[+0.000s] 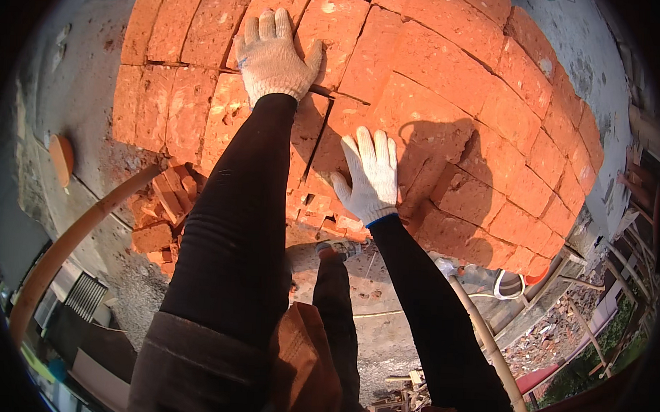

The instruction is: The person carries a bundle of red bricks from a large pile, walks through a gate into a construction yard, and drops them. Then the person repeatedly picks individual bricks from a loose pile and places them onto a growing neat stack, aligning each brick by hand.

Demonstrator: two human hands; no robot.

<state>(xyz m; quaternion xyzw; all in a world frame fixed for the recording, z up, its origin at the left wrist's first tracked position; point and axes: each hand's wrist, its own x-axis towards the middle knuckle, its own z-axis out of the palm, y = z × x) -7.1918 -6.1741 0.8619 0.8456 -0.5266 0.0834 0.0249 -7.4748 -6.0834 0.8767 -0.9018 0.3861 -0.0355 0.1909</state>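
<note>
A large stack of orange-red bricks [429, 71] lies before me, its top laid in close rows. My left hand [277, 62], in a pale knit work glove, rests on the far bricks with its fingers stretched out and thumb apart. Nearer and to the right, my right hand [371, 175], in a whiter glove with a blue cuff edge, lies spread against a brick at the near side of the stack. Neither hand grasps anything. Whatever lies beneath the palms is hidden.
Broken bricks [163, 204] are heaped at the stack's left. Bamboo poles [74, 248] [485, 335] slant past on both sides. A white-handled bucket [509, 285] stands at the near right, with rubble [543, 344] beyond the low wall. A brown disc [60, 159] lies on the concrete at left.
</note>
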